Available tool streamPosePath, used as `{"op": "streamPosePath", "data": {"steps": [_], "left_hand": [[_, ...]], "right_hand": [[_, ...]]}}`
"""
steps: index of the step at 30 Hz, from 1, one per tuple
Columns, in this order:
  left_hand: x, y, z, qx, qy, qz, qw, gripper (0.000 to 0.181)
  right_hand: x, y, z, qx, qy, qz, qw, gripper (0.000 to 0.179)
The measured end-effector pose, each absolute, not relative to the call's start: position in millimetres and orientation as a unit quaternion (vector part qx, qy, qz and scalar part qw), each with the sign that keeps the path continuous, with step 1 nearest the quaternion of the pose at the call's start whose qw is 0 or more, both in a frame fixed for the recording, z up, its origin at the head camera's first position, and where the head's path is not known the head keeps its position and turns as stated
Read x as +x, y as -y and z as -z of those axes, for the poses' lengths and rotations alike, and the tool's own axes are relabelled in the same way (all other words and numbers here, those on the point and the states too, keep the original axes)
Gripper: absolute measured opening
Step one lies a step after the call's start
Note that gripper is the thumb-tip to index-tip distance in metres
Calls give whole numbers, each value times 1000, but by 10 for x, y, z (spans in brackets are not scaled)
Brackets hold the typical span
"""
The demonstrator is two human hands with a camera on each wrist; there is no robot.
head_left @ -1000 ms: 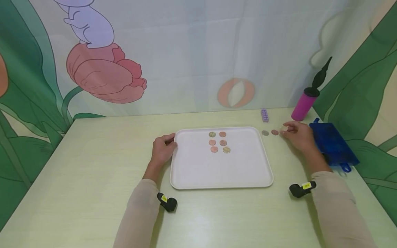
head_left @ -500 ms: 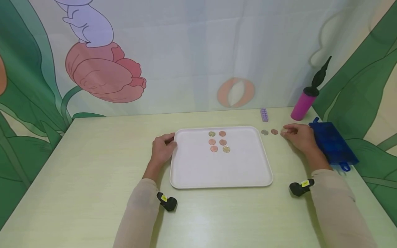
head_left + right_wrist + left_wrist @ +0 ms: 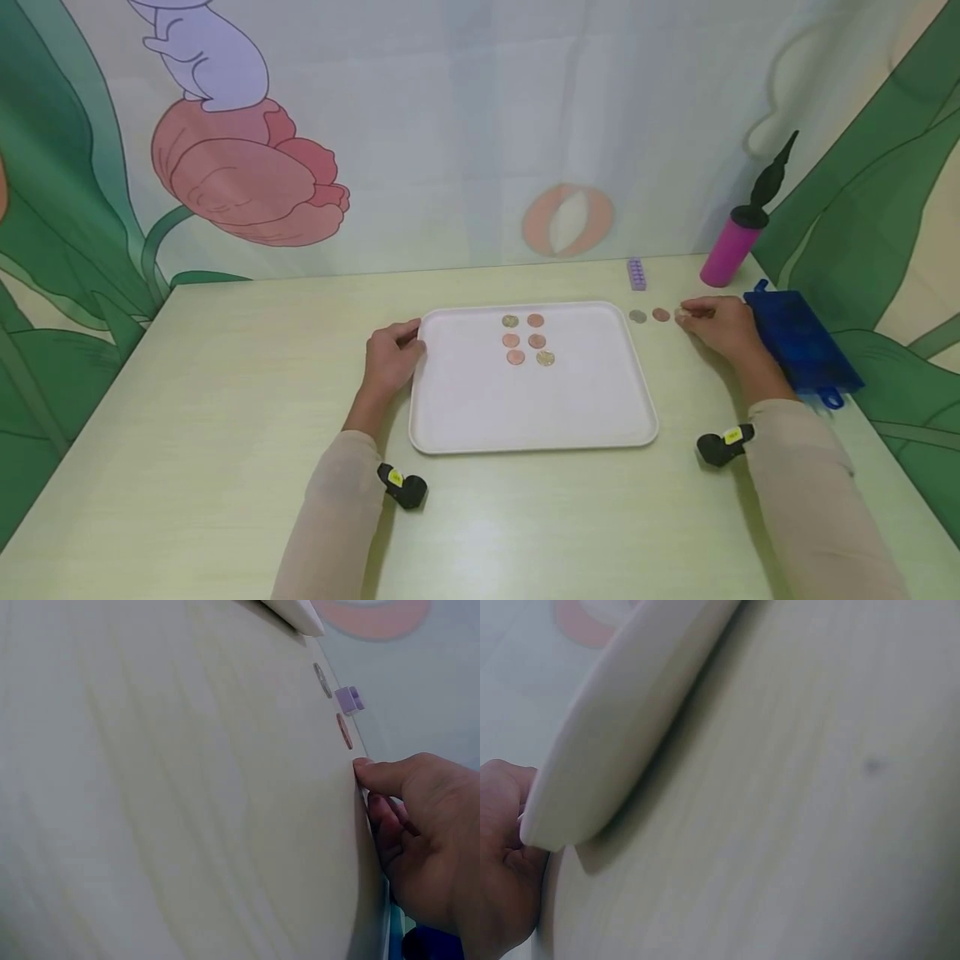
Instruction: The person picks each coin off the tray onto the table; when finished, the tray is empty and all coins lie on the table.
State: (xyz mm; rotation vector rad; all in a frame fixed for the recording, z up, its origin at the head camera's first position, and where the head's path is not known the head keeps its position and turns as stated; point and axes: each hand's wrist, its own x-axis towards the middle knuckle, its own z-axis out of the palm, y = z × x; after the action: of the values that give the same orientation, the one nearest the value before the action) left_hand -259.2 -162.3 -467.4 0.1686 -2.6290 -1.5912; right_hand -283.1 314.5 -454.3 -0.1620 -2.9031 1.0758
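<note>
A white rectangular tray (image 3: 487,408) lies on the table, and my left hand (image 3: 392,358) grips its left edge near the far corner. In the left wrist view the thumb is at the tray's rim (image 3: 607,742); the other fingers are mostly hidden. Several copper and gold coins (image 3: 511,340) lie in two columns on the tray's far half. Right of the tray, my right hand (image 3: 723,325) pinches a pale coin (image 3: 680,314) at table level, mostly covered by the fingertips. Beside it lie a copper coin (image 3: 661,314) and a silver-grey coin (image 3: 637,317) in a row.
Behind the coins sits a small purple toy brick (image 3: 637,274). A pink hand pump (image 3: 729,250) with a black top stands at the back right. A blue translucent plastic case (image 3: 802,342) lies right of my right hand. A printed curtain (image 3: 450,150) hangs behind the table.
My right hand has come down slightly over the pale coin. The left hand keeps its place on the tray, and the head view has shifted a little.
</note>
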Motion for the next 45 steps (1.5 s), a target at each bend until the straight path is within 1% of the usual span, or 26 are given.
{"op": "streamPosePath", "data": {"steps": [3, 6, 23, 33, 41, 45], "left_hand": [[-2594, 1629, 4679, 54, 855, 515, 34, 44], [-2597, 1635, 4678, 53, 857, 511, 36, 44], [-2598, 1647, 4666, 54, 858, 509, 31, 45], [-2594, 1642, 4684, 58, 857, 511, 33, 45], [-2585, 1634, 4676, 59, 856, 513, 35, 45], [-2588, 1626, 4673, 57, 853, 517, 36, 45]], "right_hand": [[-2851, -3149, 4531, -63, 937, -345, -6, 47], [-2873, -3152, 4523, -69, 937, -342, -20, 48], [-2892, -3148, 4510, -73, 936, -341, -41, 50], [-2901, -3118, 4495, -91, 934, -342, -45, 46], [-2864, -3066, 4492, -64, 946, -318, -19, 44], [-2864, -3059, 4474, -63, 952, -300, -16, 44]]}}
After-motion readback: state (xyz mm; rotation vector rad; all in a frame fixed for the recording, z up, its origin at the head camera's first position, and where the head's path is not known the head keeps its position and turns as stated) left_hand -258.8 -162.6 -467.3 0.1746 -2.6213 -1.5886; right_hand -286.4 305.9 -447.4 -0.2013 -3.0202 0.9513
